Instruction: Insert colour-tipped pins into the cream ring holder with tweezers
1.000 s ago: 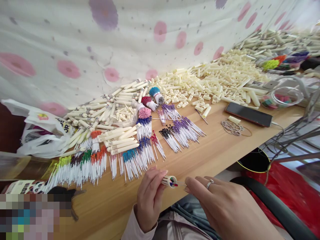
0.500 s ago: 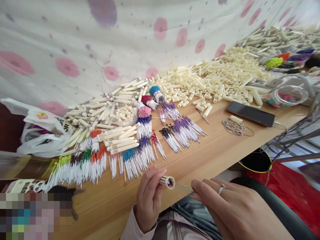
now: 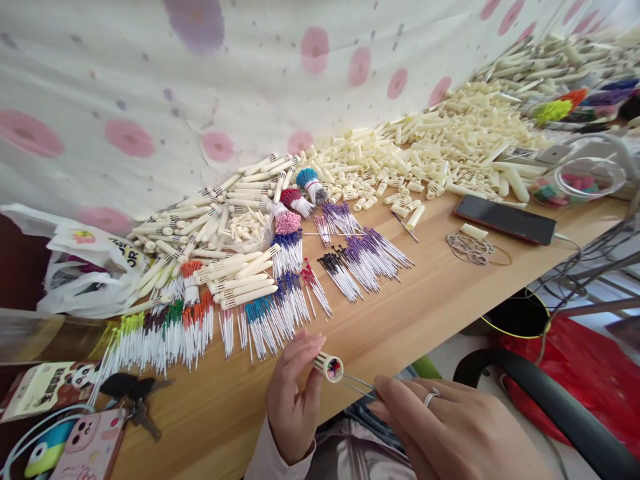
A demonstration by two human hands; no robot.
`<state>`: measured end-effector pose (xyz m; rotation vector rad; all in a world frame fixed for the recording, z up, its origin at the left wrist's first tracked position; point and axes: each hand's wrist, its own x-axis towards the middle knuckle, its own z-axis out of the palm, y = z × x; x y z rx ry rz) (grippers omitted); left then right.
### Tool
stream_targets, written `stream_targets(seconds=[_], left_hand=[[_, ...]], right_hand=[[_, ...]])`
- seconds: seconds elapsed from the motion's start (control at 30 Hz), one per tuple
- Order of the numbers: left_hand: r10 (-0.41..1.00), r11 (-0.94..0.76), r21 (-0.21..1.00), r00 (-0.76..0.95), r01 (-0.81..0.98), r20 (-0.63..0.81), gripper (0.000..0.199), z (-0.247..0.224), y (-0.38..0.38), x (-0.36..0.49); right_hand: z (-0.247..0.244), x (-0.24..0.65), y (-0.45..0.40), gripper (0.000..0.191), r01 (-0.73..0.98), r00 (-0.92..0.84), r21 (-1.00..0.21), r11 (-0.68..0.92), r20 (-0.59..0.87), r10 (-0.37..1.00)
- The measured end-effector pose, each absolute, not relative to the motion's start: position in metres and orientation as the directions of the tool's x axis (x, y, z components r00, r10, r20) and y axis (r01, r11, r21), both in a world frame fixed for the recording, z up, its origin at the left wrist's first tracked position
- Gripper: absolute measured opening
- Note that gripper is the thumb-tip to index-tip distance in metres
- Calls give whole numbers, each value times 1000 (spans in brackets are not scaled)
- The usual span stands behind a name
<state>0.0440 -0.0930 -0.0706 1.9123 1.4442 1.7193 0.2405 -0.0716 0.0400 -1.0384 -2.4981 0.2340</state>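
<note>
Beyond the sticks [image 3: 260,333], over the near edge of the surface [image 3: 235,407], grips the tube [image 3: 321,362] in the left hand [image 3: 295,400], with fingers clamped round its far end. Seems light and stiff, perhaps slippery, thin between the slots; best taken gently by the wall, clear of the mouth and coloured tips [image 3: 334,367]. Holds slim, probably springy prongs [image 3: 358,381] near that mouth, with fingers pinched on them, in the right hand [image 3: 445,427].
</note>
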Motion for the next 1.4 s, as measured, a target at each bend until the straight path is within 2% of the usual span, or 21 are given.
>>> stream_targets(seconds=[0.27,0.57,0.8,0.97,1.1,1.27,1.4], left_hand=[[733,-484,730,-233,482,639,22,-77,-95,46],[735,-497,718,-202,487,647,20,-75,-94,46],[722,-505,723,-228,471,653,19,-75,-94,47],[731,-498,717,-207,488,650,23,-75,-95,46],[733,-523,709,-176,472,658,27,-72,-94,45],[763,-548,667,-25,506,646,37,-62,-90,44],[768,-556,660,7,505,641,40,-62,-89,44]], right_hand=[[35,236,-76,35,638,-649,-325,698,263,714],[36,235,-75,30,652,-630,-373,660,219,745],[38,234,-78,31,685,-607,-315,657,252,753],[37,226,-76,29,760,-534,-215,613,332,778],[38,227,-75,23,778,-532,-170,605,336,777],[40,233,-75,23,718,-582,-244,652,303,755],[40,235,-74,30,672,-602,-324,666,284,746]])
